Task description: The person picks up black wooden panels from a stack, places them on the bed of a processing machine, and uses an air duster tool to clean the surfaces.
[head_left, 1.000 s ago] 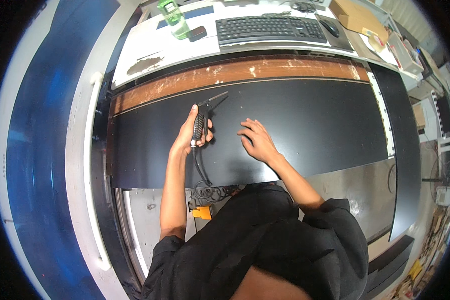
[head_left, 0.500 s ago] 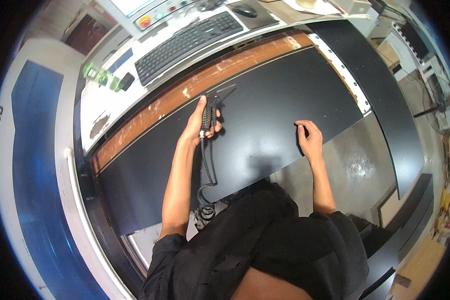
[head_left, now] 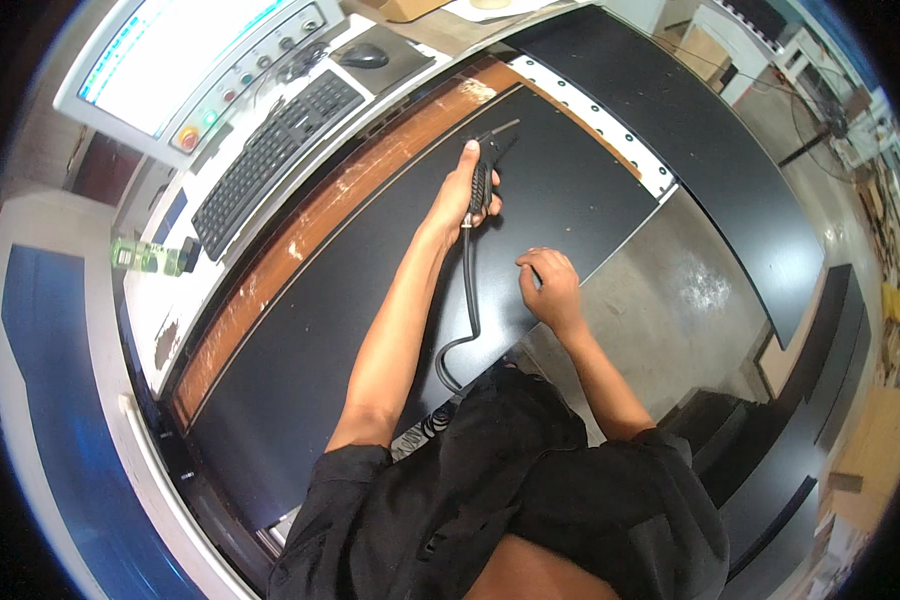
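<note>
Centre of the head view: left hand (head_left: 463, 195) is gripping a black air-blow gun (head_left: 486, 170), nozzle pointing to the upper right over the black panel (head_left: 370, 290). Right hand (head_left: 550, 285), fingers apparently curled, is resting on the panel's edge. Judgement: keep nozzle low, hose (head_left: 465, 310) trailing clear.

Air gun (head_left: 485, 170): grip hidden inside the left hand (head_left: 460, 195); only the thin nozzle and the top of the body show. Trigger not visible.

Hose (head_left: 465, 300): lower end lost behind the person's black shirt, below the air gun.

Right hand (head_left: 550, 290): fingertips curled under, hidden against the black panel (head_left: 370, 300); contact cannot be told.

Control panel (head_left: 220, 70), up-left of the air gun: buttons too small to tell apart.

Screen (head_left: 160, 40), beside it: cut off by the rim, washed out.

Green bottle (head_left: 150, 257), far left of the air gun: blurred.
</note>
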`<state>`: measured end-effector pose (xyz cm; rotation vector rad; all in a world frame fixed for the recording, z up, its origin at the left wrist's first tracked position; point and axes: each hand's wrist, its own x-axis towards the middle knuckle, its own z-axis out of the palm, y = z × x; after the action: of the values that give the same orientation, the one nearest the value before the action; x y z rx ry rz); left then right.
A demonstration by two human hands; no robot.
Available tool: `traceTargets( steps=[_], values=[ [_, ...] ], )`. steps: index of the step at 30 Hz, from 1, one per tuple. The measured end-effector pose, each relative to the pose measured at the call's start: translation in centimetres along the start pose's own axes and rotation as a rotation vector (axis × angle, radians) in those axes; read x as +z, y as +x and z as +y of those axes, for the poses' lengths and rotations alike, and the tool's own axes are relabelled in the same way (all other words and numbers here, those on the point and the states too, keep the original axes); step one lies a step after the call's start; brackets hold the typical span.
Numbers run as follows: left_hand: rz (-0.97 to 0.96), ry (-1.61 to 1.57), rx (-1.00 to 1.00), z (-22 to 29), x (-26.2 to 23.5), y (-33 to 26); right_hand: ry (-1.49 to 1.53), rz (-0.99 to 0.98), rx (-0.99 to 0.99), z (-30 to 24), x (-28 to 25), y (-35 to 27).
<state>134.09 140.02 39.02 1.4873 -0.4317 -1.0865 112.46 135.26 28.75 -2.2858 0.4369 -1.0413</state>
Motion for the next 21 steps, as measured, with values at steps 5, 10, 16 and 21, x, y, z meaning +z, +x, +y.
traceTargets(
  steps=[5, 10, 16, 21],
  values=[
    [-0.084, 0.208, -0.067, -1.0, 2.2, -2.4, -0.013, 0.015, 0.022, 0.0, -0.1, -0.3],
    [-0.142, 0.253, -0.079, -1.0, 2.2, -6.8, -0.029, 0.005, 0.037, 0.0, -0.1, -0.4],
    [-0.255, 0.336, 0.001, -0.3, 3.5, -11.0, -0.017, 0.012, 0.035, 0.1, 0.0, -0.6],
    [-0.279, 0.517, 0.011, -0.2, 4.1, -13.4, -0.082, 0.041, 0.054, 0.4, 0.2, -1.0]
  ],
)
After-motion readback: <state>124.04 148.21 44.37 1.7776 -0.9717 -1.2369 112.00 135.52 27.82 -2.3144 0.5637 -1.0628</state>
